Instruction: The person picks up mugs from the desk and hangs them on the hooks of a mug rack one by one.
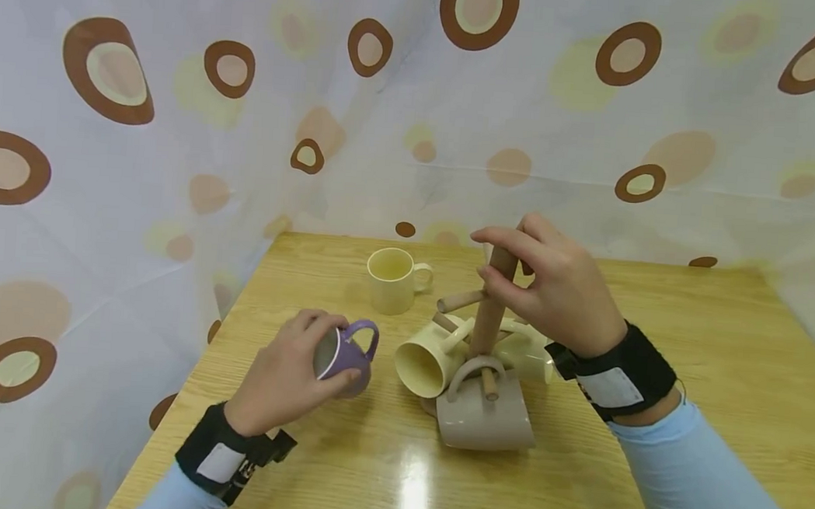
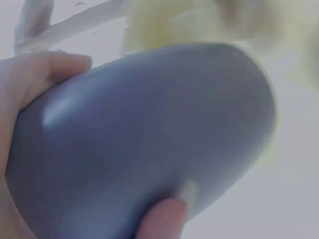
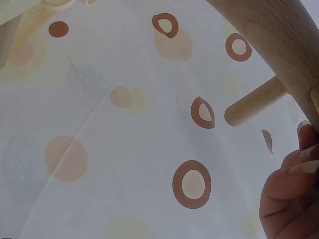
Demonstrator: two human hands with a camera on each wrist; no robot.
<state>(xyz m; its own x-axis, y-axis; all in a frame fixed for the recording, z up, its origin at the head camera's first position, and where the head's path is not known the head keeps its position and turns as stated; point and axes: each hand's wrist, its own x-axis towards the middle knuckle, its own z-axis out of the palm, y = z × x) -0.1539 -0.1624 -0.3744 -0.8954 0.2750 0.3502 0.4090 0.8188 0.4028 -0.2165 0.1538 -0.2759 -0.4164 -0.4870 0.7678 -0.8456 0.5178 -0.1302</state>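
My left hand (image 1: 281,379) grips a purple mug (image 1: 354,368) around its body, tilted, with the mouth facing left toward the palm and the handle up and to the right. Close up in the left wrist view, the mug's smooth side (image 2: 149,124) lies between thumb and fingers. With fingers and thumb, my right hand (image 1: 563,287) holds the upper post of a wooden mug tree (image 1: 489,326). Its post and a bare peg (image 3: 254,102) show in the right wrist view. On lower pegs hang a grey mug (image 1: 484,419) and two cream mugs, one at left (image 1: 418,364), another partly hidden behind.
A pale yellow mug (image 1: 390,291) stands upright toward the back of the wooden table (image 1: 688,365), left of the tree. Behind and along the left side hangs a patterned cloth (image 1: 416,115).
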